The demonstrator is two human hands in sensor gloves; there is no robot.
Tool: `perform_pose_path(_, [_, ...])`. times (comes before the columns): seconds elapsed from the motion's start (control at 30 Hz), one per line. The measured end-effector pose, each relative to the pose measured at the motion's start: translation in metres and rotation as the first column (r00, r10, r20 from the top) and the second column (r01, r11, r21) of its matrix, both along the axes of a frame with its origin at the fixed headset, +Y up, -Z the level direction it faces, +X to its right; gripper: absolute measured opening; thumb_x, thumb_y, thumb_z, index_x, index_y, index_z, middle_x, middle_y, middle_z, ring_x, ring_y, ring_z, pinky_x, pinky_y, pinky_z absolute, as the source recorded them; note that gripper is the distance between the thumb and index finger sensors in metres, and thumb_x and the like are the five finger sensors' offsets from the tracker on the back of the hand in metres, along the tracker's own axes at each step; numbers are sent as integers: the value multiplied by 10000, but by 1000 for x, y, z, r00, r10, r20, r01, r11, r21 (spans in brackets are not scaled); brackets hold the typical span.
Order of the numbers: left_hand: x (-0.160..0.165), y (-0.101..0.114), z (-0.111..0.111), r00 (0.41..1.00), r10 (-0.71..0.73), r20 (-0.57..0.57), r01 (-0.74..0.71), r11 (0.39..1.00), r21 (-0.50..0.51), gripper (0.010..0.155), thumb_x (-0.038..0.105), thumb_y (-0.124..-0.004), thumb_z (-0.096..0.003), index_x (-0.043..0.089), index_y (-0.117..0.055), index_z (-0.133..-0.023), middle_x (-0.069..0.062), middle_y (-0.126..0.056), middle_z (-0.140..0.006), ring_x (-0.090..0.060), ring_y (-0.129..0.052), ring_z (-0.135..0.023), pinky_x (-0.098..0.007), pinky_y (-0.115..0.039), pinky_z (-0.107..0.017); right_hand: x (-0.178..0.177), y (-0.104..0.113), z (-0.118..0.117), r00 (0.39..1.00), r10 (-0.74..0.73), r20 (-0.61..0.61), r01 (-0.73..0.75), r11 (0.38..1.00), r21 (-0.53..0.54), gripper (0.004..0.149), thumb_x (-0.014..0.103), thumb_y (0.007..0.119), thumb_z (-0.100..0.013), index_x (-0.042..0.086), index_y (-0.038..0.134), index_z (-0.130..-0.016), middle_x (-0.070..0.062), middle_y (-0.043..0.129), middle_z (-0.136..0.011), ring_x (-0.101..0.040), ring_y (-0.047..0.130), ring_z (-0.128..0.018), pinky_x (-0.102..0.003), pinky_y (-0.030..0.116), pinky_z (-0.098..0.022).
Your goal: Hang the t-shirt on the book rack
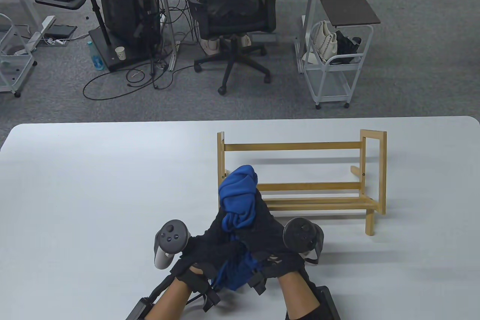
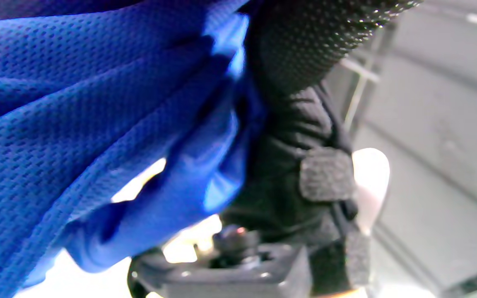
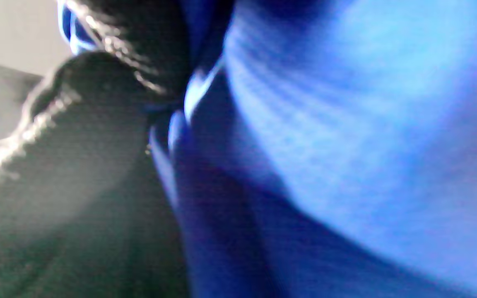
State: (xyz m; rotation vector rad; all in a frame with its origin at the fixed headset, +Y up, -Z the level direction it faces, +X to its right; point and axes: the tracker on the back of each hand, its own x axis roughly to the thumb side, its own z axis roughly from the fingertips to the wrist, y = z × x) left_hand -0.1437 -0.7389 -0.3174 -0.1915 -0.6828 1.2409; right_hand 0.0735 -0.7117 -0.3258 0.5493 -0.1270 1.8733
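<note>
A bunched blue t-shirt (image 1: 239, 194) is held up between both gloved hands, in front of the left end of a wooden book rack (image 1: 300, 177) that stands on the white table (image 1: 93, 185). My left hand (image 1: 210, 245) grips the cloth from the left and my right hand (image 1: 268, 237) grips it from the right, close together. Some blue cloth hangs below the hands (image 1: 234, 273). The left wrist view is filled with blue mesh fabric (image 2: 77, 124) and a gloved finger (image 2: 300, 45). The right wrist view shows blurred blue fabric (image 3: 346, 145) against a dark glove (image 3: 77, 165).
The rack has a top rail (image 1: 292, 146) and lower slats (image 1: 318, 203), with a taller frame at its right end (image 1: 375, 170). Beyond the table's far edge stand an office chair (image 1: 234, 16), a white cart (image 1: 337, 61) and a computer stand (image 1: 127, 16).
</note>
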Motion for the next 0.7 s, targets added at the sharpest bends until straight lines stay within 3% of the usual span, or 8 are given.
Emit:
perform_pose_path(0.47, [-20, 8, 2, 999, 24, -24, -24, 1000, 4, 750, 450, -756, -604, 373, -247, -1150, -166, -501, -1179, -377, -763, -1010, -562, -724, -679, 1, 4, 2, 997, -69, 39, 68, 997, 28, 814, 295, 907, -516, 304, 352, -1111, -268, 568, -1046, -413, 891, -673, -515, 822, -505])
perform_pose_path(0.7, [-30, 14, 4, 998, 11, -70, -7, 999, 53, 711, 463, -745, -608, 368, -304, -1156, -154, -542, -1169, -369, -779, -997, -562, -725, -676, 3, 10, 4, 995, -74, 63, 71, 996, 54, 801, 296, 903, -519, 306, 363, -1110, -266, 574, -1044, -412, 891, -672, -514, 823, -505])
